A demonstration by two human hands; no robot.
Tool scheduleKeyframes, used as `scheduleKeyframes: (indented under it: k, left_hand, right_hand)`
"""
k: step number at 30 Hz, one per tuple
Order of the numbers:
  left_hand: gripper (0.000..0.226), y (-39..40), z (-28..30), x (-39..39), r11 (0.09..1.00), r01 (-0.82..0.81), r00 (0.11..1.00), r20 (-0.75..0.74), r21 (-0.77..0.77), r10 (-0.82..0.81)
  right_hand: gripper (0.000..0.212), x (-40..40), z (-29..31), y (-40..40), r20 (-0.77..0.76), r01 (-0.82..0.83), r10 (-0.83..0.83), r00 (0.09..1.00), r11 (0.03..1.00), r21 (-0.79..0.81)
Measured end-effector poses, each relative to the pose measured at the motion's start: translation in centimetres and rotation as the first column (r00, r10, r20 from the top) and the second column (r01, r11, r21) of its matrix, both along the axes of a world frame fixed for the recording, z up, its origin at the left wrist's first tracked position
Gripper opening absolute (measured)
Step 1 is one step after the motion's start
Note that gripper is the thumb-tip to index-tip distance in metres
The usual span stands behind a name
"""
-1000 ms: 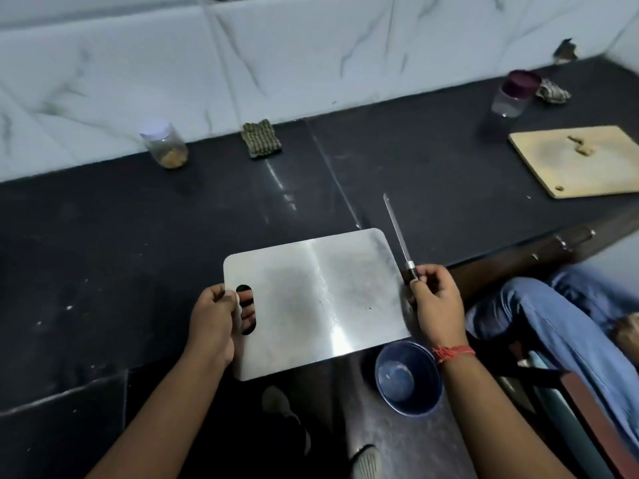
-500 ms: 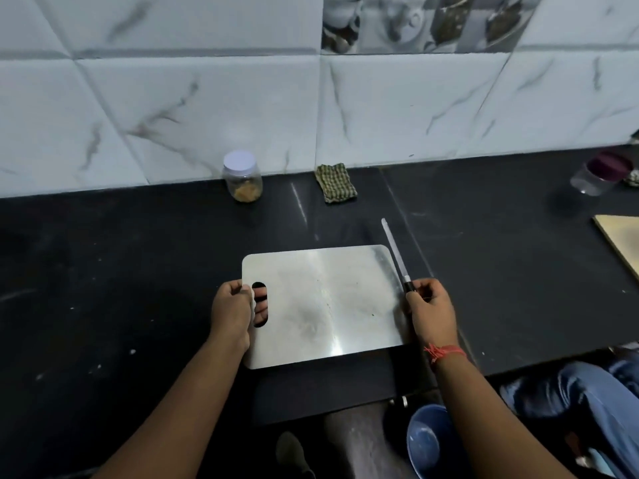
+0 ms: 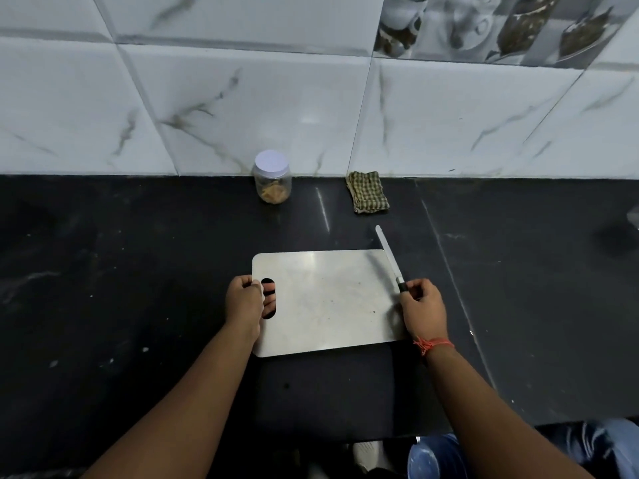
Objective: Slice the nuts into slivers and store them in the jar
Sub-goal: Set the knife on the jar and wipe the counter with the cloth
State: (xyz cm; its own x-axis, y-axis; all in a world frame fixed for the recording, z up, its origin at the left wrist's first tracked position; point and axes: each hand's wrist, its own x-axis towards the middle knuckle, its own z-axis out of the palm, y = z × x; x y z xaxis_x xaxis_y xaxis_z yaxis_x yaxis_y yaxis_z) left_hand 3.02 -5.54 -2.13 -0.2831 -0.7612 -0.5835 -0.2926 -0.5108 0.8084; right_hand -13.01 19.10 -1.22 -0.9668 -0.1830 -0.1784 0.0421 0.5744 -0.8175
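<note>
**A:** Steel cutting board point(image 3: 328, 299) flat on the black counter point(image 3: 138, 271), left hand point(image 3: 243, 304) curled round its handle slot, fingers poking through.

**B:** And the right hand point(image 3: 423, 307)?

**A:** Gripping the knife point(image 3: 389, 257) at the board's right edge, blade pointing toward the wall. Jar point(image 3: 272, 177) stands capped well behind the board, folded checked cloth point(image 3: 367, 192) behind it too.

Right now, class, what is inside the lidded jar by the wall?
Through the jar wall, brownish pieces fill its lower part; what exactly they are is unclear. Its white lid hides the top.
</note>
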Motion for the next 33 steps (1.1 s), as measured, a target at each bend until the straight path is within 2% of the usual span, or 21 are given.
scheduleKeyframes:
  k: [5, 8, 11, 20, 22, 23, 24, 26, 29, 33]
  left_hand:
    - [0.026, -0.1, 0.6, -1.0, 1.000, -0.013, 1.000, 0.021, -0.011, 0.013]
    - [0.018, -0.1, 1.1, -1.3, 0.991, 0.071, 0.991, 0.119, -0.115, -0.057]
    - [0.022, -0.2, 0.8, -1.2, 0.969, 0.161, 0.971, 0.204, -0.187, -0.122]
    - [0.034, 0.8, 1.3, -1.7, 0.920, 0.276, 0.913, 0.375, -0.277, -0.161]
    - [0.026, 1.1, 1.6, -1.8, 0.906, 0.314, 0.897, 0.401, -0.284, -0.185]
    - [0.013, 1.1, 1.5, -1.8, 0.901, 0.329, 0.893, 0.404, -0.281, -0.200]
    - [0.017, 1.0, 1.4, -1.7, 0.895, 0.343, 0.886, 0.415, -0.284, -0.208]
    - [0.044, 1.0, 1.4, -1.6, 0.897, 0.348, 0.874, 0.439, -0.272, -0.206]
    - [0.045, 1.0, 1.2, -1.5, 0.913, 0.312, 0.896, 0.401, -0.264, -0.190]
    - [0.042, 1.5, 1.4, -1.8, 0.855, 0.380, 0.874, 0.439, -0.354, -0.206]
  right_hand:
    - [0.010, -0.7, -0.4, -0.1, -0.030, -0.032, 0.032, 0.999, 0.999, 0.027]
    - [0.008, -0.8, -0.6, -0.1, -0.036, -0.070, 0.073, 0.997, 0.995, 0.070]
    - [0.008, -0.7, -0.7, -0.2, -0.038, -0.104, 0.108, 0.993, 0.989, 0.102]
    - [0.012, -0.3, -0.7, -0.5, -0.053, -0.154, 0.160, 0.986, 0.983, 0.095]
    - [0.013, -0.3, -0.7, -0.4, -0.051, -0.156, 0.161, 0.986, 0.983, 0.099]
    - [0.013, -0.2, -0.8, -0.4, -0.051, -0.158, 0.164, 0.985, 0.982, 0.106]
    - [0.014, -0.1, -0.8, -0.3, -0.054, -0.162, 0.169, 0.984, 0.980, 0.112]
    - [0.015, 0.3, -0.8, -0.1, -0.060, -0.174, 0.184, 0.981, 0.976, 0.133]
    - [0.019, 0.6, -0.7, 0.2, -0.086, -0.190, 0.215, 0.973, 0.953, 0.234]
    - [0.023, 0.7, -0.9, 0.6, -0.168, -0.171, 0.236, 0.957, 0.928, 0.330]
